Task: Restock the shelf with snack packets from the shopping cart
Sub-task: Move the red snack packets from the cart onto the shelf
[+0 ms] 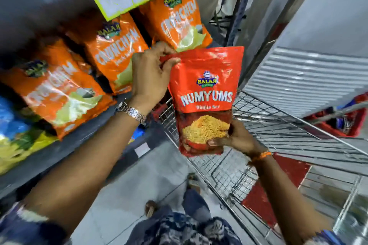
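The red Numyums sev packet [205,101] hangs upright above the shopping cart [278,125], just beside the shelf [95,125]. The left hand [151,73] pinches its top corner and the right hand [237,137] grips its lower edge. Pushed in carelessly, it could topple the leaning orange Crunchem bags [117,49].

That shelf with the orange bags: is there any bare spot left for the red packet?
The shelf looks crowded: three orange bags stand side by side, blue and yellow packs at its left end. Only narrow dark gaps between bags show. The red packet, held by the left hand and right hand, would need squeezing in.
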A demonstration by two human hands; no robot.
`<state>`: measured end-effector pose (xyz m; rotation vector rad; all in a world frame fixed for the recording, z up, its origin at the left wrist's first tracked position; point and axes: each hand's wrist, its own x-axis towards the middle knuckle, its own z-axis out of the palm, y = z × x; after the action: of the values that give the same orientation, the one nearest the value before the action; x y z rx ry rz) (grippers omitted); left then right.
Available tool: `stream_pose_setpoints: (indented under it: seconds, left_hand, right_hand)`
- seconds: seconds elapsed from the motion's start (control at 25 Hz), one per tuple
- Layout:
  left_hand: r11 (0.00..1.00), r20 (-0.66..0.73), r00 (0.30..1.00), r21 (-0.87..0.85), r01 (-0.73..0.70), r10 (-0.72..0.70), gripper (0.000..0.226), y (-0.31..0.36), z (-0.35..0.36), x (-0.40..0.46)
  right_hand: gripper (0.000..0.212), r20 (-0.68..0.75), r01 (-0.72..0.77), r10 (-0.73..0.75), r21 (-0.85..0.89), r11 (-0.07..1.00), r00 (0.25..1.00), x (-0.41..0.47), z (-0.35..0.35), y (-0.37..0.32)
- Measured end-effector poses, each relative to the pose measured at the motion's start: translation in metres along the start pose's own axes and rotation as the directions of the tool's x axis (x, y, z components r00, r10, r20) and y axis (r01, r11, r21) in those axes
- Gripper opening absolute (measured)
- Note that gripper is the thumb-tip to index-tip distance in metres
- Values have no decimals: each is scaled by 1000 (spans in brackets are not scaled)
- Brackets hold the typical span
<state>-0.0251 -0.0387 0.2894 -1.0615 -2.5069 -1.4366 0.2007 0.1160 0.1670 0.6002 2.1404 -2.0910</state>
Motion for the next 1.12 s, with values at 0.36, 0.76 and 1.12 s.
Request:
stream_pose_setpoints:
  seconds: [0.36, 0.76, 1.12]
  left_hand:
    - [996, -89, 993, -46, -80, 75, 12, 50, -80, -10]
    - [939, -404, 847, 152, -310, 345, 11, 129, -267, -46]
    - [880, -569, 743, 473, -54, 352, 12, 178, -487, -25]
  right_hand:
    - [65, 21, 115, -114, -8, 993, 993, -61, 44, -64]
    - [88, 184, 438, -405, -202, 876, 895, -71, 122, -188]
    - [71, 302, 776, -723, -113, 620, 622, 5, 256, -365]
